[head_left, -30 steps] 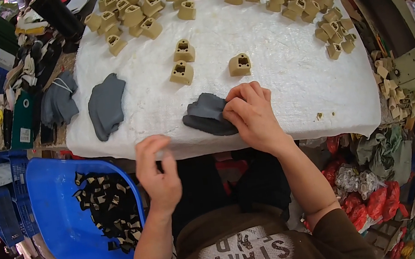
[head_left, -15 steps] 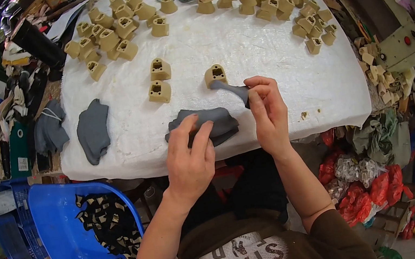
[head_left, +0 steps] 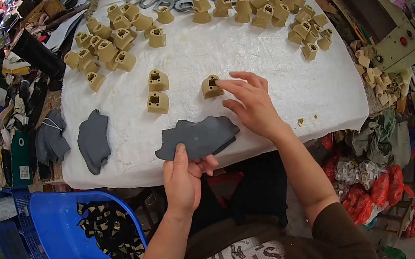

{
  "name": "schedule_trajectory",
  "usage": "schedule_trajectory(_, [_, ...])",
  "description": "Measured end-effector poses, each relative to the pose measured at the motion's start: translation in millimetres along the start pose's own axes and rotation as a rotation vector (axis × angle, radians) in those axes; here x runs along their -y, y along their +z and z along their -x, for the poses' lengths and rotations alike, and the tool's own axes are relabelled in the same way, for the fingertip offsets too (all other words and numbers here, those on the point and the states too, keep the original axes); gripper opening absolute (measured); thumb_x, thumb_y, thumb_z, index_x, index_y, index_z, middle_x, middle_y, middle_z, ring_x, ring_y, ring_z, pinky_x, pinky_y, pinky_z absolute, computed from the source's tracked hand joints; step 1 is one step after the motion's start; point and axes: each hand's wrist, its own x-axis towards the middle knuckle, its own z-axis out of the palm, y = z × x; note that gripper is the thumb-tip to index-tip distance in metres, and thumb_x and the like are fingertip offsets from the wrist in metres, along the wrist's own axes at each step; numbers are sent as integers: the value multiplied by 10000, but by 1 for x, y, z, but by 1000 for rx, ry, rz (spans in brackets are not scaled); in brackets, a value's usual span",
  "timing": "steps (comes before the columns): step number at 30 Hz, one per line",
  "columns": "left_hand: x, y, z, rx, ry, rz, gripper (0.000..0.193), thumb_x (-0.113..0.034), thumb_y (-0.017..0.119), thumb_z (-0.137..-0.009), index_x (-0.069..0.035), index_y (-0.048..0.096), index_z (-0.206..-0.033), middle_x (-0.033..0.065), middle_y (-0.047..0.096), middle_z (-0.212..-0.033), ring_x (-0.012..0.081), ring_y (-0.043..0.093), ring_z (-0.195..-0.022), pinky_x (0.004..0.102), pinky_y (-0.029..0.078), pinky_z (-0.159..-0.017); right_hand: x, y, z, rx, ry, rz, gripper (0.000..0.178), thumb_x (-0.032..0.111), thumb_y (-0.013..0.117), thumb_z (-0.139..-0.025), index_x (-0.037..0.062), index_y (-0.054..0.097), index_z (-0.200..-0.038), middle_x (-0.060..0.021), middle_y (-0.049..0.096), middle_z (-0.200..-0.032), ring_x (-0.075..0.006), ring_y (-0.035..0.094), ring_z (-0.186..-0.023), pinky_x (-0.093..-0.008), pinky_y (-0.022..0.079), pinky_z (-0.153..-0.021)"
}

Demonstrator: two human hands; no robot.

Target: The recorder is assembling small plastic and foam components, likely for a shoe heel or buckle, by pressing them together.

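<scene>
Holding a dark grey sheet (head_left: 198, 136) by its lower left edge, the left hand (head_left: 181, 186) has its thumb pressed on the top face and the other fingers bent beneath. This sheet is at the centre of the frame, near the front edge of the white cloth (head_left: 241, 36). The right hand (head_left: 255, 102) is higher and to the right; its fingers are spread and grasp nothing. One fingertip is at a tan block (head_left: 211, 87), but I cannot tell if they touch. To the left of this block stand two more blocks (head_left: 157, 103). A second grey piece (head_left: 94, 143) lies farther left. In the lower left is a blue basin (head_left: 55, 237) with small black and tan pieces (head_left: 109, 228).
</scene>
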Motion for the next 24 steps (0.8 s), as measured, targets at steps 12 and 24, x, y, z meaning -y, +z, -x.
schedule_trajectory(12, [1, -6, 14, 83, -34, 152, 363, -236, 317, -1005, 20, 507, -1176, 113, 621, -960, 180, 578, -796, 292, 440, -680, -37, 47, -34, -170, 192, -381, 524, -2, 698, -696, 111, 547, -1185, -103, 520, -1128, -274, 525, -1025, -388, 421, -887])
schedule_trajectory(24, [-3, 8, 30, 22, -12, 184, 427, -221, 339, -984, 38, 373, -1322, 133, 471, -1297, 226, 461, -1204, 381, 355, -1030, 82, -40, 41, -143, 0, -844, 543, 90, 812, -650, 34, 543, -1118, -172, 568, -1106, -273, 554, -1001, -351, 465, -842])
